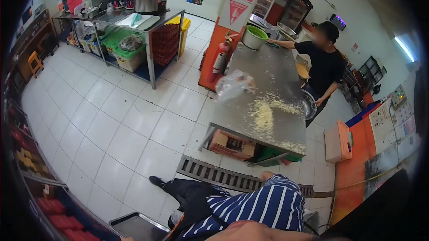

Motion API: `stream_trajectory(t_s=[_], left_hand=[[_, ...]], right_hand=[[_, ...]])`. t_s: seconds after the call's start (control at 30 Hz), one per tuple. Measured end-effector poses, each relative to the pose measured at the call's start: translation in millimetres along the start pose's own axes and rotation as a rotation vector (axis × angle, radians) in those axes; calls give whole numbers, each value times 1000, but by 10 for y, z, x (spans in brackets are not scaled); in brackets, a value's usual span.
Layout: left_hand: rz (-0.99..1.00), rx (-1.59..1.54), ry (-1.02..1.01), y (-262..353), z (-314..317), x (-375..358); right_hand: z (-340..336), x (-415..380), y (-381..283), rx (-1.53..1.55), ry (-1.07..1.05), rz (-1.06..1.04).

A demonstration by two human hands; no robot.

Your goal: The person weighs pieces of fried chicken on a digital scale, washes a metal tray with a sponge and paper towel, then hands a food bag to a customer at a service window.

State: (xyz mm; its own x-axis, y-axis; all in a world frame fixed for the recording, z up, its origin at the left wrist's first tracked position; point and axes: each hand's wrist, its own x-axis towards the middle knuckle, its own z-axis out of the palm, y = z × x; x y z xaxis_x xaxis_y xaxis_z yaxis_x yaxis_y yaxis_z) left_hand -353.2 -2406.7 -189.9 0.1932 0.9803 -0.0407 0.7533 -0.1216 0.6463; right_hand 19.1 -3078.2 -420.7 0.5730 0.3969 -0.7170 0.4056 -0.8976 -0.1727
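Note:
A shallow metal tray (139, 227) juts in at the bottom left. At its near rim a sliver of my left hand (127, 238) shows, with the fingers seemingly closed on the edge; most of this hand is cut off. A blue-and-white striped sleeve (263, 201) crosses the bottom middle. Beyond it a small patch of bare skin (267, 176) shows by the floor drain, apparently from my right arm. The fingers of my right hand are hidden, so what it holds cannot be made out.
A steel table (286, 127) bears scattered yellowish crumbs (263, 116) and a plastic bag (233, 84). Behind it a co-worker (319, 58) holds a metal bowl (309, 104). A fire extinguisher (220, 60), a drain grate (219, 173), another steel table (154, 24) and a rack (44, 180) surround the tiled floor.

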Motion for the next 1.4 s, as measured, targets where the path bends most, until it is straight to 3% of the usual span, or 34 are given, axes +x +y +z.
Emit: stream_trajectory(t_s=[0.07, 0.23, 0.27, 0.3, 0.37, 0.43, 0.47, 0.5, 0.53, 0.57, 0.6, 0.63, 0.67, 0.7, 0.73, 0.8, 0.83, 0.87, 0.9, 1.03, 1.1, 1.13, 1.17, 1.27, 1.3, 1.33, 1.37, 1.4], left_hand=[[29, 41, 17, 35, -3, 790], [-40, 182, 175, -52, -510, 2396], [-121, 207, 235, -142, -654, 2487], [-222, 242, 309, -241, -824, 2511], [-441, 210, 276, -104, -1113, 2907], [-543, 267, 370, -322, -1187, 3369], [-561, 257, 408, -365, -1233, 3642], [-566, 254, 431, -436, -1268, 3876], [-607, 327, 438, -543, -1294, 4141], [-630, 407, 427, -633, -1352, 4377], [-580, 412, 440, -807, -1413, 4676], [-520, 410, 444, -953, -1492, 4986], [-442, 388, 481, -990, -1637, 5295], [-473, 373, 503, -964, -1758, 5643], [-377, 315, 485, -871, -1775, 6037], [-103, 168, 515, -602, -2094, 6785], [-110, 171, 517, -542, -2190, 7185], [77, 88, 488, -506, -2282, 7591], [267, 5, 459, -474, -2379, 8019], [338, -168, 470, -452, -2719, 9793], [188, -173, 560, -578, -2612, 10613], [115, -188, 534, -578, -2571, 10946], [191, -69, 624, -575, -2532, 11281], [410, 59, 553, -499, -2812, 12135], [409, 53, 543, -558, -2881, 12428], [439, -4, 561, -636, -2934, 12704], [469, -61, 583, -702, -2971, 12988], [320, -192, 577, -744, -3005, 13274]], right_hand=[[-204, 1213, -2313, 70, 54, 75], [-1888, 1569, -5034, 154, 122, 119], [-1618, 2773, -5467, -140, 109, -294], [-1970, 3174, -6482, -152, 148, -392], [-3244, 3126, -8792, -130, 169, -660], [-3997, 3190, -10493, -19, 243, -984], [-4092, 3704, -11201, 61, 279, -1191], [-4426, 3538, -11826, 58, 292, -1095], [-4552, 3755, -12385, 327, 201, -1115], [-4808, 3452, -12748, 460, 161, -1098], [-4831, 3353, -13061, 756, 77, -1214], [-4856, 3311, -13284, 693, 121, -1194], [-4748, 3512, -13377, 503, 200, -1127], [-4506, 3788, -13396, 493, 157, -1149], [-4355, 4128, -13282, 293, 113, -1064], [-3910, 4629, -12787, -5, -25, -937], [-3679, 4882, -12437, -152, -152, -775], [-3334, 4870, -12232, -643, -17, -837], [-3339, 5210, -12377, -643, -19, -841], [-3662, 5950, -13357, -559, 92, -930], [-4112, 6355, -13694, -542, 157, -961], [-4351, 6484, -13983, -526, 189, -981], [-4421, 6546, -14236, -489, 205, -993], [-4556, 6849, -15460, -370, 278, -1033], [-4702, 7288, -16374, -826, -76, -616], [-4893, 7384, -17240, -831, -84, -604], [-5158, 7349, -18142, -170, -61, -635], [-5291, 7551, -18880, -12, 50, -939]])
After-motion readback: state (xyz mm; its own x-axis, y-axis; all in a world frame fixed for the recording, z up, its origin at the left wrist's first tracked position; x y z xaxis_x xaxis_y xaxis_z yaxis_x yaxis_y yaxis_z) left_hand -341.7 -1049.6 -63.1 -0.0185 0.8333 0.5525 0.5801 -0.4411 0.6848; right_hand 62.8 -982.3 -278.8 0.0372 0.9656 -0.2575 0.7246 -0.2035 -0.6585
